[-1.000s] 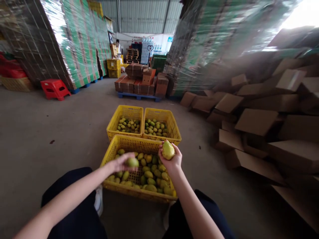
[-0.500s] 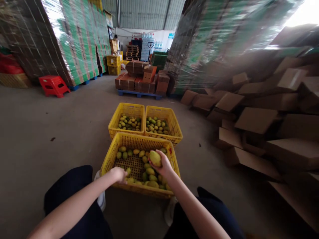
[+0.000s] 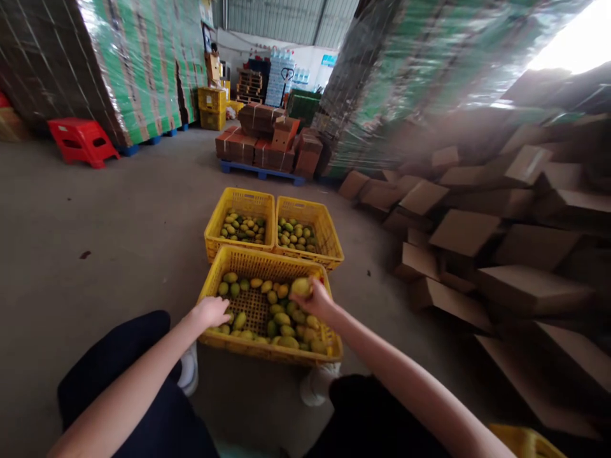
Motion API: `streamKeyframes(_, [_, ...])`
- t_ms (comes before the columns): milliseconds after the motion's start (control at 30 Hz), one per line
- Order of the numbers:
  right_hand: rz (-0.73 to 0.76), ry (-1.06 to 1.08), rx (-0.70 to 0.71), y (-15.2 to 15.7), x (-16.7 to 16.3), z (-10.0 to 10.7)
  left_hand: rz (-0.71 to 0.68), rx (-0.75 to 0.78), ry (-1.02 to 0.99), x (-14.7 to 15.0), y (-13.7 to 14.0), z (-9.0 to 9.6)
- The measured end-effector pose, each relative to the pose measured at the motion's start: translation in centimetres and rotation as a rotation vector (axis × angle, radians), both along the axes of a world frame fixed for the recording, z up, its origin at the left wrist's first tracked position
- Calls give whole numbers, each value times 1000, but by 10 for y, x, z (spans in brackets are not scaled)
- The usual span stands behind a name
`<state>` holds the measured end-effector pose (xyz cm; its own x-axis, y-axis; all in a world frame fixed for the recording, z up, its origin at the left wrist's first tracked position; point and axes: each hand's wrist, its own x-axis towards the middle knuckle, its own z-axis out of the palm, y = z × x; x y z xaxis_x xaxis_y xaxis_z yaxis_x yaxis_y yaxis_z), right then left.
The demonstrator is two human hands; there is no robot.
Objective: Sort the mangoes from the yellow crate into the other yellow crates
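Several green-yellow mangoes [image 3: 281, 319] lie in the near yellow crate [image 3: 267, 356], mostly along its right, front and back sides, with bare slatted floor in the middle. My right hand [image 3: 321, 301] is closed around a mango [image 3: 300, 288], held above the fruit at the crate's right side. Over the left wall is my left hand [image 3: 212, 312], its fingers stretched out beside a mango [image 3: 239, 320] lying at the left front. No fruit shows in its grasp, though the undersides of the fingers are hidden.
Two more yellow crates [image 3: 213, 238] with mangoes stand just behind the near one. Flattened cartons sit on a blue pallet [image 3: 262, 173] farther back. Brown cardboard boxes [image 3: 465, 232] are heaped at right. A red stool [image 3: 83, 141] and wrapped stacks [image 3: 138, 76] stand at left.
My left hand has moved left, away from the middle of the crate's front, and its fingers have straightened. My right hand still holds the mango, now turned and nearer the right wall.
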<state>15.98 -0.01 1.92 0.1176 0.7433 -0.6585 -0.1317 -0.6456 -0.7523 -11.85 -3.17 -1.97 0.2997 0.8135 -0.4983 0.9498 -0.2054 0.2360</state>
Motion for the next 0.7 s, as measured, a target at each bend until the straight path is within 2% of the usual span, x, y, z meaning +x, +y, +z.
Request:
streamKeyframes(67, [-17, -60, 101, 35, 13, 20, 49, -8, 0, -9, -3, -5])
streamKeyframes(133, [44, -118, 153, 45, 22, 26, 79, -36, -19, -16, -6, -9])
streamKeyframes(267, [361, -249, 150, 4, 20, 6, 128, -102, -97, -22, -7, -19])
streamKeyframes(367, [592, -450, 188, -25, 13, -6, 181, -189, -165, -15, 0, -31])
streamKeyframes(567, [1013, -833, 269, -39, 6, -14, 337, -383, -310, 11, 15, -71])
streamKeyframes(700, [1183, -963, 289, -53, 9, -17, 483, -379, -463, 18, 20, -95])
